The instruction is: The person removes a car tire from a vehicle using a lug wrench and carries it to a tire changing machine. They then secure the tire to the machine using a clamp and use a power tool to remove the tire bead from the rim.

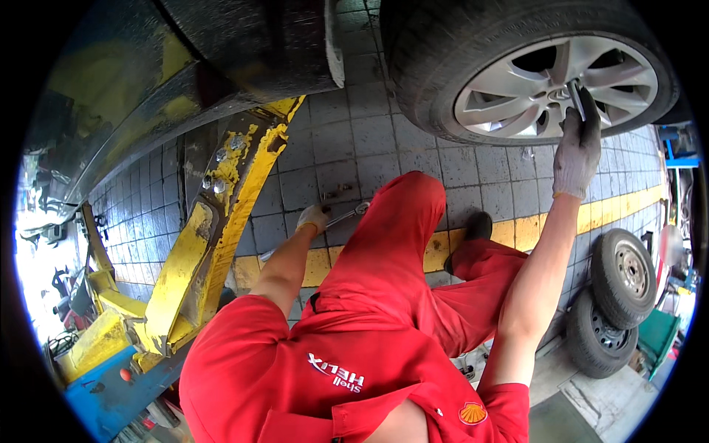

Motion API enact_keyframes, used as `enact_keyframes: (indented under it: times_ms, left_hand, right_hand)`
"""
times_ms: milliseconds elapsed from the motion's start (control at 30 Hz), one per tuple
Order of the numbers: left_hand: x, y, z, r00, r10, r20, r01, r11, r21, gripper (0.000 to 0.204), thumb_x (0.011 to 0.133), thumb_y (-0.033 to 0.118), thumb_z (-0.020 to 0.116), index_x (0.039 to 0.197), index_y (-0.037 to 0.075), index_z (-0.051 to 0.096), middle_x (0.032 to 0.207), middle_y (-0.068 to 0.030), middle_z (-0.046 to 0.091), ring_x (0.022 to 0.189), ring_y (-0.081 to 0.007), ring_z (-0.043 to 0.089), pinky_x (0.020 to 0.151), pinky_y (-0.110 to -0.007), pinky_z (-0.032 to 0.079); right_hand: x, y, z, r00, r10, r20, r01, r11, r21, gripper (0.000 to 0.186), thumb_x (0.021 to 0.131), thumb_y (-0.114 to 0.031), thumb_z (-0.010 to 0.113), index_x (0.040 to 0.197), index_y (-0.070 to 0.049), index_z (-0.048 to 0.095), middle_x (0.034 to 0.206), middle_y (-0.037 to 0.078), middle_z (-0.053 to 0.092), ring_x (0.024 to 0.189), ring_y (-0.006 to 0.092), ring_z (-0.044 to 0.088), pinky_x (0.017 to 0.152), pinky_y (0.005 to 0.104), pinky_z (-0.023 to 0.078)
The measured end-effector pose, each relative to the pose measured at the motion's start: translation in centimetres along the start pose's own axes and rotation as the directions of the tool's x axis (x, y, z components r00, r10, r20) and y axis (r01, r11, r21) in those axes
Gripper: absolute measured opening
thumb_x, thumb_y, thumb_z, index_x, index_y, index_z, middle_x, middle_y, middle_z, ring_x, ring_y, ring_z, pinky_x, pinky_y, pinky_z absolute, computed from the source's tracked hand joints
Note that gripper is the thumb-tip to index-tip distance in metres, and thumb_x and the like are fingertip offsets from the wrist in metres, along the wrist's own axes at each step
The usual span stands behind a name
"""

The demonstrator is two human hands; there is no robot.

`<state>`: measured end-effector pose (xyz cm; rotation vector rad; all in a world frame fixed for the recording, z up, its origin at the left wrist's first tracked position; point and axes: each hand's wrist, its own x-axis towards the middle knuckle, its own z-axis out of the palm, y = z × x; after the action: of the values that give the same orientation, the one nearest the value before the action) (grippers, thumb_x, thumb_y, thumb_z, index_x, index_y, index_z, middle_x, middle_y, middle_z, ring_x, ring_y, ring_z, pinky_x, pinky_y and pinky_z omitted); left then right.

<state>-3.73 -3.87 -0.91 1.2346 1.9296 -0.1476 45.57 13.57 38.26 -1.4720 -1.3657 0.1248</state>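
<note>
My right hand (580,151), in a whitish glove with dark, soiled fingers, reaches up to the silver alloy rim (517,92) of a car wheel. Its fingers close on a short silver metal bar (576,102) held against the hub area; the bar's far end is hard to make out. Low by the floor tiles, my gloved left hand (314,218) is closed round a long metal wrench (343,216). The wrench's rounded head points toward my red-trousered knee. The black tyre (428,81) surrounds the rim and stands off the floor.
A yellow lift arm (244,192) with chipped paint slants along my left, under the dark car body (148,96). Two spare wheels (624,277) lean together at the right. A yellow stripe (517,230) crosses the grey tiled floor (347,140).
</note>
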Motion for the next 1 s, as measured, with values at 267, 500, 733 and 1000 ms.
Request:
enact_keyframes:
  times_ms: [267,500,733,1000]
  left_hand:
    - [1.0,1.6,2.2,0.998,-0.052,-0.018,0.051,0.998,-0.024,0.043,0.094,0.031,0.067,0.134,0.016,0.075,0.136,-0.0211,0.07,0.129,-0.0405,0.065,0.109,-0.049,0.052]
    - [2.3,1.7,3.3,1.0,0.024,-0.011,-0.025,0.999,-0.047,0.046,0.093,0.035,0.067,0.136,0.019,0.072,0.136,-0.0219,0.07,0.129,-0.0425,0.064,0.109,-0.049,0.052]
    - [3.1,-2.7,4.5,0.999,0.004,-0.039,-0.002,0.999,0.04,0.059,0.094,0.05,0.062,0.139,0.012,0.07,0.139,-0.0234,0.068,0.133,-0.0419,0.063,0.111,-0.049,0.051]
    - [0.1,-1.5,2.2,0.999,-0.032,0.013,0.031,0.999,0.019,0.058,0.084,0.031,0.068,0.139,0.01,0.071,0.142,-0.0231,0.068,0.136,-0.0415,0.061,0.113,-0.048,0.049]
  right_hand:
    - [1.0,0.1,-0.5,0.752,0.634,0.181,-0.593,0.532,0.604,0.036,0.111,-0.034,0.062,0.126,-0.001,0.07,0.094,0.004,0.07,0.074,0.014,0.058,0.073,0.0309,0.05]
    - [0.3,0.5,-0.2,1.0,-0.007,-0.03,0.006,0.999,-0.036,0.035,0.109,-0.019,0.062,0.142,-0.007,0.068,0.126,0.013,0.072,0.121,0.0279,0.068,0.108,0.0423,0.052]
    - [0.5,-1.0,0.3,0.897,0.397,0.197,-0.436,0.713,0.549,0.037,0.111,-0.023,0.058,0.139,0.0,0.066,0.101,0.012,0.072,0.086,0.0241,0.065,0.083,0.0382,0.055]
    - [-0.1,-0.5,0.4,0.883,0.446,0.147,-0.439,0.672,0.596,0.034,0.111,-0.029,0.06,0.129,-0.002,0.07,0.098,0.013,0.071,0.088,0.0242,0.07,0.083,0.0382,0.058]
